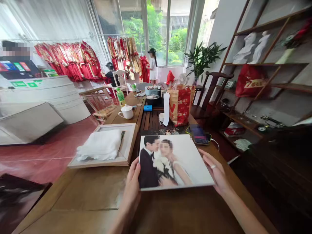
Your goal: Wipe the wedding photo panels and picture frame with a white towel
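A stiff wedding photo panel [187,156] is tilted towards me above the wooden table, showing a couple in a dark suit and a white dress. My left hand [133,175] grips its left edge, thumb at the front and fingers mostly hidden behind. On the right edge is my right hand [215,170], closed along the side, a ring on one finger. Just beyond the panel, a dark printed picture [159,132] is partly covered by it. Left of my left hand, a folded white cloth [101,145] rests in a pale shallow frame [130,136].
Along the table stand a lidded white cup [126,112], a green-capped bottle [120,96], a blue box [148,108] and a red-and-brown paper bag [182,105]. A phone [200,134] with a cable lies at right. Shelves [265,65] line the right wall; people are farther back.
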`<move>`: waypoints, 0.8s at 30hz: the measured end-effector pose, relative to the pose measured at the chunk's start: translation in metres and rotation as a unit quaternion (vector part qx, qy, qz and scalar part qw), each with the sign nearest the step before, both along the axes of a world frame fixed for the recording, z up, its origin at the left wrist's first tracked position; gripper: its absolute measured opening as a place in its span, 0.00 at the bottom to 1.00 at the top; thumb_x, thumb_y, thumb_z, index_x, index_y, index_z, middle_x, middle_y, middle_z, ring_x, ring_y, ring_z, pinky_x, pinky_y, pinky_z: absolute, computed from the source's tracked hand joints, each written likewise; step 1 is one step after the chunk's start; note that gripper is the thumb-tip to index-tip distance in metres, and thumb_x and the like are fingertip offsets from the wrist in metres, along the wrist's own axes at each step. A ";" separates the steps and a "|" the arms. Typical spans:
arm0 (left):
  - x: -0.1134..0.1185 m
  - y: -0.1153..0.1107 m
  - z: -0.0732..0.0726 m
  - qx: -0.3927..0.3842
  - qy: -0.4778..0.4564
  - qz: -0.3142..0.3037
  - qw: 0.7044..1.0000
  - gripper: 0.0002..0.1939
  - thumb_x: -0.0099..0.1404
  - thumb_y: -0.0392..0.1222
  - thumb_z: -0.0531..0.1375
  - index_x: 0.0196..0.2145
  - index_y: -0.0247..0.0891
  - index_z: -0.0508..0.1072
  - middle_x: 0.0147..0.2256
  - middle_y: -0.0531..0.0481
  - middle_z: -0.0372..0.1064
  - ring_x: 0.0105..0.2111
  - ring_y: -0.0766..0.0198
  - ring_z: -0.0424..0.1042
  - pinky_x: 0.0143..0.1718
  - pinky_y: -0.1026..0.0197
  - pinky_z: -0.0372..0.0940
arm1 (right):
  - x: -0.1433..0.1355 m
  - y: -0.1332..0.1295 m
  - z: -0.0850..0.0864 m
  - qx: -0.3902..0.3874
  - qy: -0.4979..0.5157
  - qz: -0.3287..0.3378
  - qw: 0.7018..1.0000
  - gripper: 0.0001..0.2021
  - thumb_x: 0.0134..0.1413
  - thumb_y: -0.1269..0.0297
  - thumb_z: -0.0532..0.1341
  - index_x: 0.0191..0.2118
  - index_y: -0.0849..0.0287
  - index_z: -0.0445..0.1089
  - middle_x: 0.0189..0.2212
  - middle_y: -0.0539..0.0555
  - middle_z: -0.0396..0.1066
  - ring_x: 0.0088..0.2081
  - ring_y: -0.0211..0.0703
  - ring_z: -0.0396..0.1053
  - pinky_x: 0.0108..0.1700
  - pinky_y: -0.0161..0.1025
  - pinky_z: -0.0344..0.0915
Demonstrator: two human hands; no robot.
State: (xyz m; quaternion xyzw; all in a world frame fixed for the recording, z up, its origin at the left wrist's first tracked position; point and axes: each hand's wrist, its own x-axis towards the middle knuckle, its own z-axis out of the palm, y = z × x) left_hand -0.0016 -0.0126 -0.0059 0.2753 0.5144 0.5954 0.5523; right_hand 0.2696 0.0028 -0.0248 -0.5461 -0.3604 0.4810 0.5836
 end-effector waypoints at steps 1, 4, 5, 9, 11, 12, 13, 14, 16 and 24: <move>-0.002 -0.012 -0.005 0.000 0.021 0.004 1.000 0.31 0.50 0.57 0.63 0.47 0.38 0.68 0.47 0.44 0.69 0.49 0.51 0.66 0.51 0.56 0.59 | 0.000 -0.007 0.001 0.001 -0.018 0.003 1.000 0.22 0.47 0.54 0.61 0.48 0.56 0.70 0.49 0.56 0.70 0.50 0.53 0.67 0.45 0.39 0.67; -0.007 -0.045 -0.017 0.000 0.078 0.003 0.997 0.26 0.55 0.57 0.60 0.46 0.39 0.69 0.48 0.46 0.68 0.52 0.52 0.63 0.51 0.57 0.59 | 0.000 -0.033 0.001 -0.016 -0.063 0.002 0.998 0.24 0.46 0.52 0.61 0.50 0.56 0.69 0.47 0.58 0.72 0.50 0.55 0.67 0.43 0.39 0.68; -0.010 -0.054 -0.019 0.000 0.094 -0.001 0.996 0.26 0.56 0.58 0.59 0.47 0.39 0.69 0.49 0.47 0.67 0.54 0.52 0.61 0.51 0.58 0.59 | -0.001 -0.042 -0.001 -0.020 -0.071 0.003 0.997 0.25 0.46 0.52 0.61 0.51 0.56 0.68 0.47 0.59 0.72 0.49 0.55 0.67 0.42 0.39 0.69; -0.020 -0.079 -0.027 -0.010 0.118 -0.029 0.993 0.26 0.58 0.58 0.58 0.49 0.42 0.66 0.50 0.47 0.66 0.53 0.52 0.61 0.49 0.57 0.62 | -0.008 -0.075 -0.013 -0.047 -0.076 0.020 0.996 0.27 0.46 0.51 0.61 0.53 0.57 0.64 0.45 0.60 0.73 0.44 0.53 0.71 0.39 0.39 0.70; -0.026 -0.086 -0.032 -0.026 0.113 -0.052 0.992 0.27 0.58 0.59 0.57 0.51 0.42 0.64 0.48 0.46 0.68 0.50 0.52 0.65 0.46 0.56 0.64 | -0.013 -0.083 -0.018 -0.046 -0.074 0.032 0.996 0.27 0.46 0.51 0.61 0.52 0.57 0.63 0.45 0.60 0.73 0.45 0.52 0.71 0.42 0.40 0.69; -0.028 -0.089 -0.035 -0.028 0.118 -0.067 0.990 0.29 0.57 0.60 0.57 0.51 0.42 0.64 0.47 0.46 0.69 0.48 0.52 0.67 0.45 0.55 0.65 | -0.015 -0.085 -0.020 -0.041 -0.076 0.031 0.996 0.27 0.46 0.52 0.61 0.52 0.57 0.63 0.45 0.60 0.72 0.45 0.52 0.70 0.43 0.40 0.69; -0.031 -0.091 -0.038 -0.025 0.135 -0.080 0.987 0.29 0.56 0.60 0.57 0.51 0.41 0.64 0.45 0.45 0.70 0.47 0.51 0.68 0.44 0.54 0.65 | -0.017 -0.086 -0.021 -0.034 -0.080 0.029 0.996 0.27 0.46 0.52 0.61 0.52 0.57 0.63 0.46 0.60 0.72 0.46 0.52 0.70 0.45 0.41 0.68; -0.032 -0.092 -0.040 -0.015 0.166 -0.089 0.982 0.29 0.56 0.60 0.57 0.50 0.39 0.65 0.45 0.44 0.70 0.46 0.51 0.68 0.45 0.53 0.65 | -0.018 -0.086 -0.021 -0.028 -0.085 0.026 0.996 0.27 0.47 0.52 0.61 0.53 0.58 0.62 0.46 0.60 0.71 0.47 0.52 0.69 0.46 0.41 0.67; -0.034 -0.092 -0.041 0.013 0.257 -0.087 0.962 0.27 0.56 0.59 0.57 0.47 0.37 0.68 0.44 0.42 0.70 0.46 0.50 0.68 0.47 0.52 0.63 | -0.020 -0.083 -0.022 -0.018 -0.096 0.029 0.995 0.28 0.48 0.52 0.60 0.54 0.58 0.60 0.48 0.61 0.70 0.48 0.52 0.68 0.48 0.42 0.66; -0.025 -0.080 -0.038 0.087 0.488 -0.044 0.867 0.17 0.62 0.48 0.50 0.42 0.37 0.71 0.38 0.43 0.66 0.39 0.54 0.68 0.41 0.52 0.64 | -0.019 -0.079 -0.032 -0.010 -0.208 0.031 0.977 0.28 0.48 0.50 0.58 0.55 0.58 0.59 0.48 0.60 0.68 0.42 0.48 0.71 0.41 0.40 0.69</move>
